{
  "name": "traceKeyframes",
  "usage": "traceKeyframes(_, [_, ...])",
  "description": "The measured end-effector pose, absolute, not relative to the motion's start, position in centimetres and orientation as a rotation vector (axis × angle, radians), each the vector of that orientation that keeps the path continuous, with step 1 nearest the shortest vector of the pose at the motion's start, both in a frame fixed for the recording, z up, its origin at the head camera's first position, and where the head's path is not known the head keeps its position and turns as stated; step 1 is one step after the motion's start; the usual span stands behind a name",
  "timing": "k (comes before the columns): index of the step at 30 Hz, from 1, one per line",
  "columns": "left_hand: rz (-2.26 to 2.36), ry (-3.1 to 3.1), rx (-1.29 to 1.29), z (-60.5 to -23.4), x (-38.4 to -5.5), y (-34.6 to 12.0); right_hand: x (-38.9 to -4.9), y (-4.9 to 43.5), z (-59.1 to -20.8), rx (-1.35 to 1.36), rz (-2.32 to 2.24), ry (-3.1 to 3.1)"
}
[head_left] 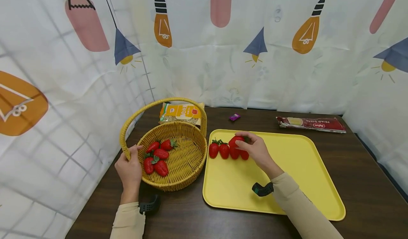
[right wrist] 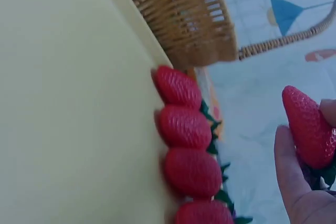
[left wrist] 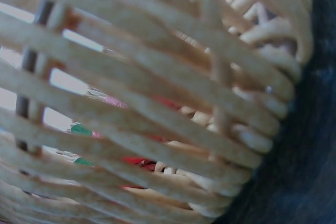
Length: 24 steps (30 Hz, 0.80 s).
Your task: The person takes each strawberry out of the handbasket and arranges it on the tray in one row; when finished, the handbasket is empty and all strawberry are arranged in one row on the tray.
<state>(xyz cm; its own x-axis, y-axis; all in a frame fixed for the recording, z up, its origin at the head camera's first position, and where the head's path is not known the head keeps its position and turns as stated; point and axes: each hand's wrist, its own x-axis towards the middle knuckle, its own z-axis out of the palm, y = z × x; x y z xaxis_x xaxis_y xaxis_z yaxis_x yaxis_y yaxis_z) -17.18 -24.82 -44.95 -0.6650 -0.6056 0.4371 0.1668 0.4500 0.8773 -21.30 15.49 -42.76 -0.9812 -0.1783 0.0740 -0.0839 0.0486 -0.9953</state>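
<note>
My left hand (head_left: pixel 129 168) grips the rim and handle base of a yellow wicker basket (head_left: pixel 188 184) on its left side. Inside the basket several red strawberries (head_left: pixel 161 154) with green leaves lie towards the left. Between the thumb and fingers of my right hand (head_left: pixel 256 150) is a strawberry (right wrist: pixel 310 127), held above the yellow tray (head_left: pixel 236 193). Below it, a row of strawberries (right wrist: pixel 189 171) lies along the tray's upper left part, partly hidden by that hand in the head view. The left wrist view is filled by the basket's woven wall (left wrist: pixel 131 77).
Behind the basket leans a yellow food packet (head_left: pixel 181 112). A small purple wrapped candy (head_left: pixel 234 117) lies on the dark table (head_left: pixel 178 217) beyond the tray. At the back right is a long red snack packet (head_left: pixel 310 124). A printed curtain (head_left: pixel 204 68) hangs behind the table.
</note>
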Motion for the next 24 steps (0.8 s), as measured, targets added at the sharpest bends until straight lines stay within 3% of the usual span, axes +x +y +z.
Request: traceKeyframes(24, [-1.290, -1.931, 0.357, -44.8, -17.2, -24.8, -21.8, 22.9, -46.2, 0.030, -2.011, 2.478])
